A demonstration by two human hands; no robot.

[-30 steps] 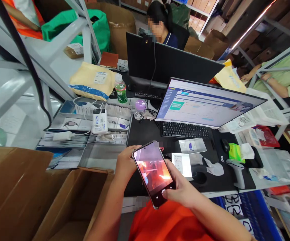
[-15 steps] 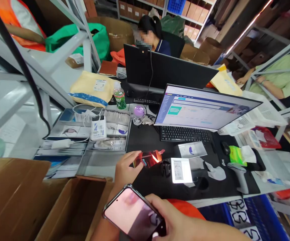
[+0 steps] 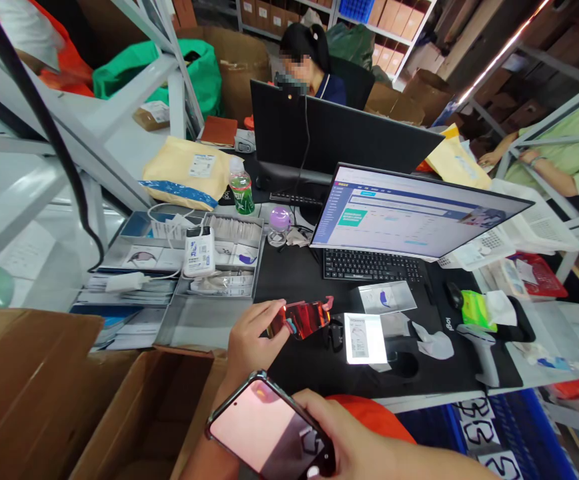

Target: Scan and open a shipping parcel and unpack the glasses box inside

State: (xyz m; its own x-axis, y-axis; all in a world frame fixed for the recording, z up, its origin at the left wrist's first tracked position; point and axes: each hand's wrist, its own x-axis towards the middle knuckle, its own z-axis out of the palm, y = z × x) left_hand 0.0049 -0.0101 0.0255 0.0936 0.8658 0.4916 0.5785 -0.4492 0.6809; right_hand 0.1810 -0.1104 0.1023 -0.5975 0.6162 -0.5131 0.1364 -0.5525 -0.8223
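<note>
My left hand (image 3: 252,340) pinches one end of a pair of red mirrored sunglasses (image 3: 305,317), holding them just above the black desk mat (image 3: 299,273). My right hand (image 3: 354,443) grips a smartphone (image 3: 269,427) low at the bottom edge of the view, its screen glowing pink and facing up. A clear packet with a white label (image 3: 364,338) lies on the mat just right of the sunglasses, and another clear packet (image 3: 387,297) lies behind it.
A monitor (image 3: 414,213) and keyboard (image 3: 372,265) stand behind the mat. Grey sorting trays (image 3: 204,267) sit at left, open cardboard boxes (image 3: 119,407) at lower left. A barcode scanner (image 3: 482,350) and mouse (image 3: 453,293) are at right. Two other people sit beyond the desk.
The phone dropped from in front of the mat down to the bottom of the view. The sunglasses in my left hand came into sight and tilted up slightly.
</note>
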